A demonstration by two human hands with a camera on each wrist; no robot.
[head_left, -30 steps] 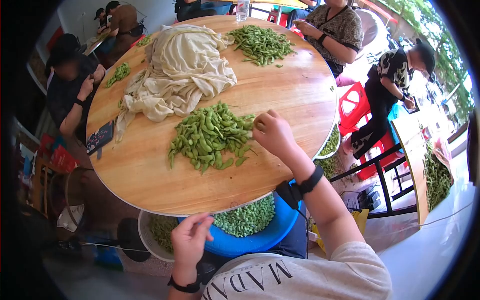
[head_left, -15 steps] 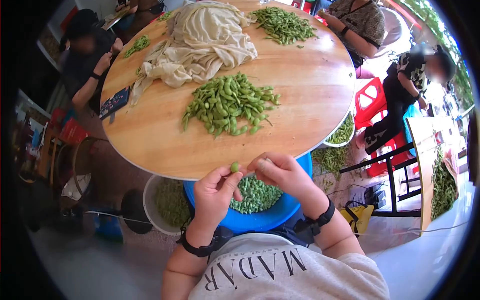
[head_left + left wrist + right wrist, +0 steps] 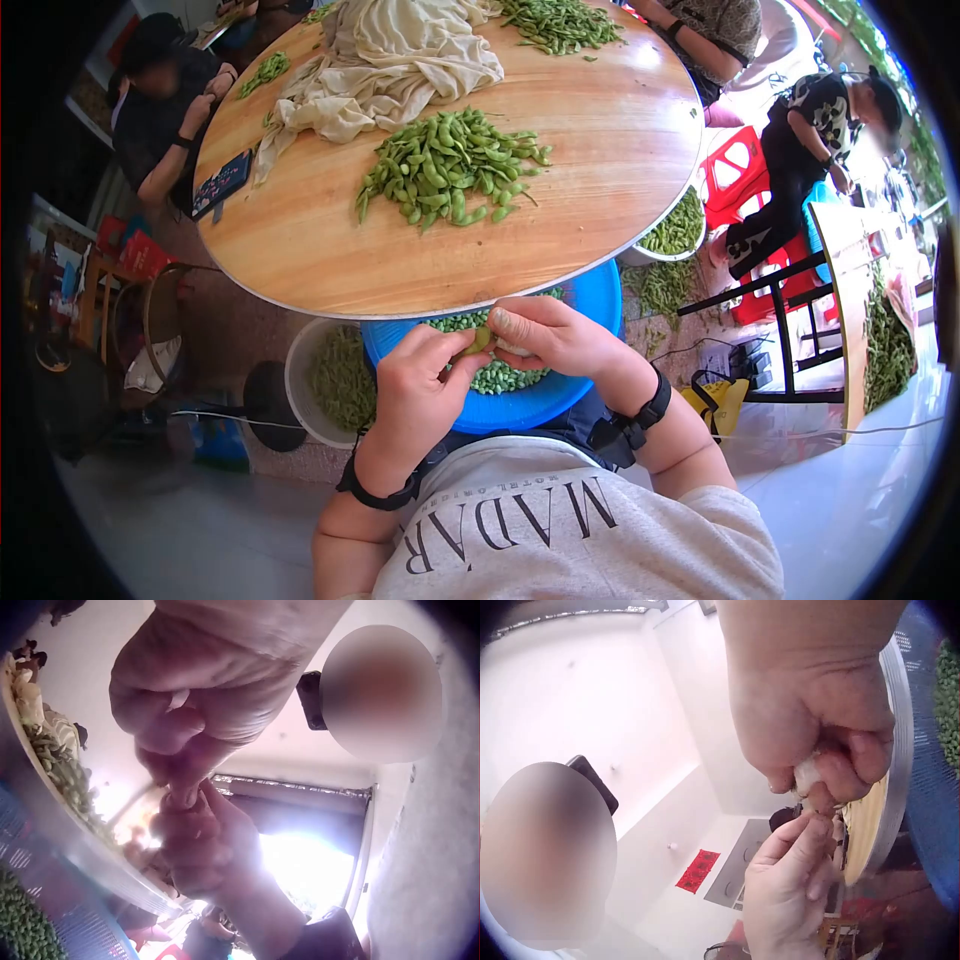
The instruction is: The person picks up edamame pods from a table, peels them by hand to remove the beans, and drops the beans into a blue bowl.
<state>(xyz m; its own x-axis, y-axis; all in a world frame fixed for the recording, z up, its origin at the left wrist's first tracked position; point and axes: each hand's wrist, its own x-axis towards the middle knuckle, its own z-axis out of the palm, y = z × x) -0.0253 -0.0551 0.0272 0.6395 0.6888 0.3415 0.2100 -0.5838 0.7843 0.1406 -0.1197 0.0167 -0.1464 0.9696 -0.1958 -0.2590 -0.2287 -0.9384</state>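
Note:
Over the blue basin (image 3: 598, 325), my left hand (image 3: 412, 385) pinches a green soybean pod (image 3: 481, 342) between thumb and fingers. My right hand (image 3: 565, 345) meets it from the other side, its thumb on the pod's end and its fingers curled in. Something white is wrapped round a right finger, as the white wrap (image 3: 808, 777) in the right wrist view shows. Shelled green beans (image 3: 505, 378) lie in the basin below both hands. A heap of unopened pods (image 3: 440, 165) sits on the round wooden table (image 3: 300, 245) just ahead.
A pale cloth (image 3: 375, 75) covers a mound on the table, with another pod heap (image 3: 565, 25) behind it. A dark phone-like item (image 3: 222, 185) lies at the left edge. White tubs (image 3: 300, 385) flank the basin. Other people sit around; a red chair (image 3: 738, 175) stands right.
My right hand has come back from the pod heap to meet my left hand over the basin. Both hands now hold a pod there. The head view has tilted further down.

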